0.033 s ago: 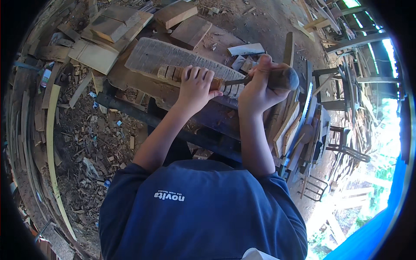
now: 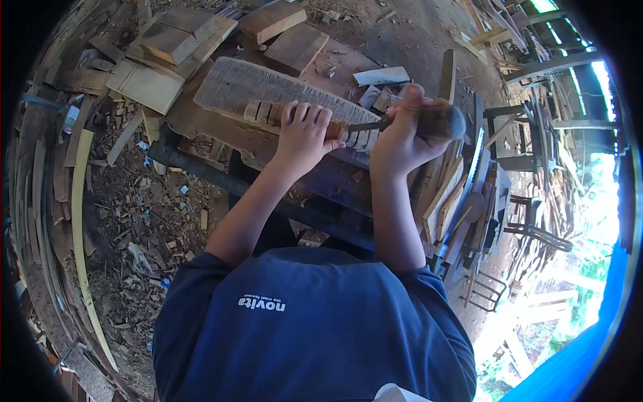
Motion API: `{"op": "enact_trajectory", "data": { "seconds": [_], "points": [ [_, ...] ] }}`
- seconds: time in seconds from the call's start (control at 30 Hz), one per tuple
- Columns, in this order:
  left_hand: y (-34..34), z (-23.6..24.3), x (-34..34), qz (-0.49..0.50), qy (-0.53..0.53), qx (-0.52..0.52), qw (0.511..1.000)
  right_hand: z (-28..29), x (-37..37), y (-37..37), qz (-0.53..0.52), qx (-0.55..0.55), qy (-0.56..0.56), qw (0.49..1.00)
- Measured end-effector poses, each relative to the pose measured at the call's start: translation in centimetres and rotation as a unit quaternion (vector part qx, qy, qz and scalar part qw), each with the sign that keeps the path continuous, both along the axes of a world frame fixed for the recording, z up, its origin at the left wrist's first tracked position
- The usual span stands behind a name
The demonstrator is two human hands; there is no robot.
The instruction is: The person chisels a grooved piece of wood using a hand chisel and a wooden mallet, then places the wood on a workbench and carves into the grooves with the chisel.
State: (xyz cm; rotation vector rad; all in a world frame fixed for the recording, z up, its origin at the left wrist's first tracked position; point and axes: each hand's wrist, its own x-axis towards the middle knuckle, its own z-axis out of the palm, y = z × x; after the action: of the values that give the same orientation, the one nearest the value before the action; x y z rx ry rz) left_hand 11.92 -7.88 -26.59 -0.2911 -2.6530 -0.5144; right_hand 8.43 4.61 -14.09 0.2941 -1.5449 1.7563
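Note:
My left hand (image 2: 301, 141) has curled fingers over a notched wooden piece (image 2: 264, 112), which lies along a long weathered board (image 2: 224, 84) on the work surface (image 2: 194, 127). Its thumb sits by the piece's lighter brown middle. My right hand (image 2: 398, 144) is closed around a thick, dark, round-ended wooden tool handle (image 2: 442, 122), right of my left hand. A narrow dark shaft (image 2: 365, 126) runs leftward from it over the notched piece; where its tip meets the wood I cannot make out clearly.
Offcuts and boards (image 2: 288, 47) lie beyond the board, with a stack of planks (image 2: 154, 80) at back left. Upright boards (image 2: 442, 201) crowd the right side, beside dark chair-like frames (image 2: 529, 214). Scrap covers the floor (image 2: 167, 221) at left, along long strips (image 2: 84, 201).
My right hand and the tool in it have shifted very slightly to the right. My left hand looks unmoved.

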Motion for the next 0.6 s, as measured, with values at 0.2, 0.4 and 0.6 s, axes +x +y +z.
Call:
{"op": "enact_trajectory", "data": {
  "seconds": [0.2,0.4,0.6],
  "points": [
    [-0.2,0.5,0.3,-0.023,-0.010,0.051,0.998,0.1,-1.6,4.3,-0.012,-0.133,-0.089,0.987],
    [-0.4,0.3,0.4,-0.026,-0.055,0.024,0.998,-1.3,-1.9,6.6,0.038,-0.270,-0.114,0.955],
    [-0.1,0.3,0.0,-0.024,-0.075,0.027,0.997,-1.9,-3.2,8.2,0.039,-0.320,-0.132,0.938]
  ]
}}
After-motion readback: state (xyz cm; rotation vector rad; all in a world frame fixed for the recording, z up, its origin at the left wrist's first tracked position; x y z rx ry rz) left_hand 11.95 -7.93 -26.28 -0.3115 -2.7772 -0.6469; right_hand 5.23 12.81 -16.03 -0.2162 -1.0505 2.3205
